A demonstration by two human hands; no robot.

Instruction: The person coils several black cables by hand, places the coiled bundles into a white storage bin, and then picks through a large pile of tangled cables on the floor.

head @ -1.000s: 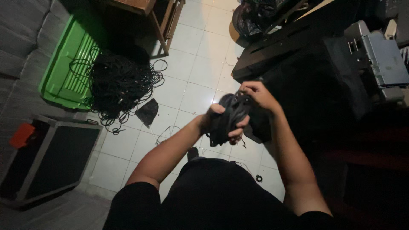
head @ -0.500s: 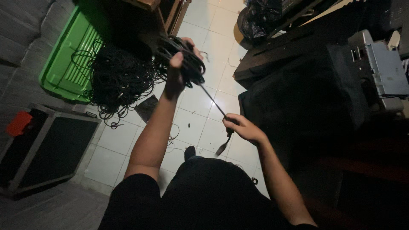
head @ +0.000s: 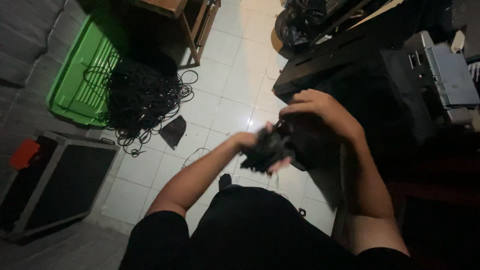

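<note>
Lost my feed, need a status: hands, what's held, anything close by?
Left hand grips black cable bundle. Right hand above it, on the bundle. Loose cable pile on floor, well clear.

Cable heap (head: 142,97) on floor (head: 235,95), partly over crate (head: 80,75) at its left; wooden table (head: 187,20) behind; flight case (head: 55,185) nearer, left; equipment stack (head: 380,80) right.

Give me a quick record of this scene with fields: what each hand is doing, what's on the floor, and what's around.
left hand: closed around a black cable bundle
right hand: over the same bundle, fingers curled on it
floor: white tiles
floor left: loose pile of black cable beside a green crate
lower left: black case with an orange part
right: dark equipment, grey box
top: wooden furniture
</note>
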